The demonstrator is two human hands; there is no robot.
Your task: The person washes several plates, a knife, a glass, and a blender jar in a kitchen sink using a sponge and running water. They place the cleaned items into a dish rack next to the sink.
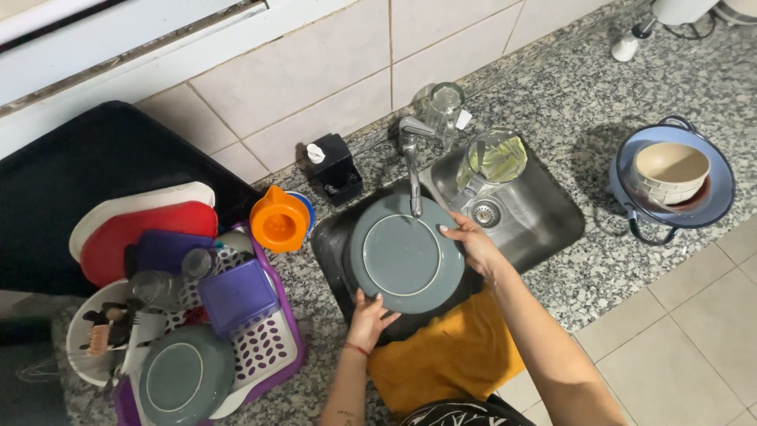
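The speckled granite bench (583, 102) carries a steel sink (544, 221) set against its tiled back edge. Left of the sink stands a purple drying rack (272, 347), crowded with a red board, a purple tub and another grey plate (185, 379). Near the bench's right edge sits a blue-rimmed basin (717, 201) holding a cream bowl (672, 167). Over the sink's left half, under the tap (412, 162), a grey plate (406, 254) is held face up. The left hand (369, 317) grips its near rim and the right hand (473, 243) clasps its far right rim. A glass jug (495, 158) stands in the sink's back corner, probably with green leaves inside. An orange juicer (280, 221) sits beside the rack.
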